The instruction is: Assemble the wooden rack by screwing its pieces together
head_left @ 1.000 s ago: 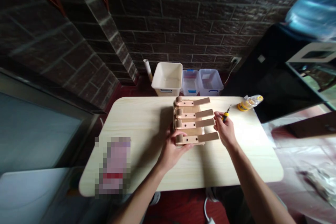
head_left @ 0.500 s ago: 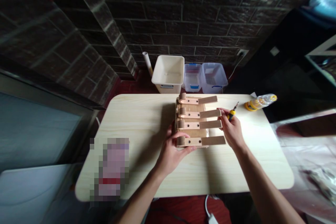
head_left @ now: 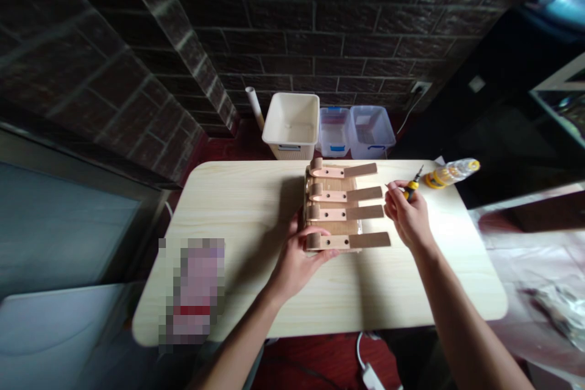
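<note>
A light wooden block or box point(head_left: 336, 226) lies on the table, with several wooden hook-shaped pieces fixed across it, each showing dark screw heads. The lowest piece point(head_left: 336, 242) is nearest me. My left hand point(head_left: 297, 259) is closed around the near left corner of the block, thumb along its near edge and fingers over its left side. Off the right ends of the pieces, my right hand point(head_left: 409, 213) grips a yellow-and-black screwdriver point(head_left: 412, 185), its tip pointing up and right. Thumb and index finger come together at the front; a tiny dark tip shows there, too small to name.
A clear bottle-shaped case with yellow ends point(head_left: 451, 173) stands at the table's far right. A blurred-out pinkish item point(head_left: 196, 286) lies at the left. Behind the table point(head_left: 247, 195) are a cream bin point(head_left: 291, 122) and two clear plastic boxes point(head_left: 371, 131).
My right hand has drawn a little to the right, away from the ends of the wooden pieces, with the screwdriver. My left hand keeps its hold on the block.
</note>
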`<state>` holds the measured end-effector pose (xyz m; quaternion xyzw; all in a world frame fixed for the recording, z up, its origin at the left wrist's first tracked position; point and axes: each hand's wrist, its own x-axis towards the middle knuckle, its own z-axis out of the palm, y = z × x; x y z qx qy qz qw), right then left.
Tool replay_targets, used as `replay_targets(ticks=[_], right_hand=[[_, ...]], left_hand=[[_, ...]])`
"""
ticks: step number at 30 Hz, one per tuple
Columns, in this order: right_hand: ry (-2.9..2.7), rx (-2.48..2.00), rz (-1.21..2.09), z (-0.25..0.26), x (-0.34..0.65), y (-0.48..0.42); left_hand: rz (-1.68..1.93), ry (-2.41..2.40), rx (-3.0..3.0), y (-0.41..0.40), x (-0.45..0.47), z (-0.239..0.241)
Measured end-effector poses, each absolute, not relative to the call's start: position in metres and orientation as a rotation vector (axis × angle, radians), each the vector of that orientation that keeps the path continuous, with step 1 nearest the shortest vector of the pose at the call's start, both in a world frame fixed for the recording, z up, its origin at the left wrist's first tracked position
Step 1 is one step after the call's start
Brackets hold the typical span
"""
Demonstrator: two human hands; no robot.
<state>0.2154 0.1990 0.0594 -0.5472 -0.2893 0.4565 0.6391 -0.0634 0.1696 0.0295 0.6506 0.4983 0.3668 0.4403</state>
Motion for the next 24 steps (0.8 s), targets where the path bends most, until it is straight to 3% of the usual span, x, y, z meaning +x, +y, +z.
replay_targets(ticks=[24], right_hand=[[-0.597,-1.169,1.04,0.09,0.227,0.193]], left_hand=[[0.687,1.132,1.657,0.179,-0.079,0.046]])
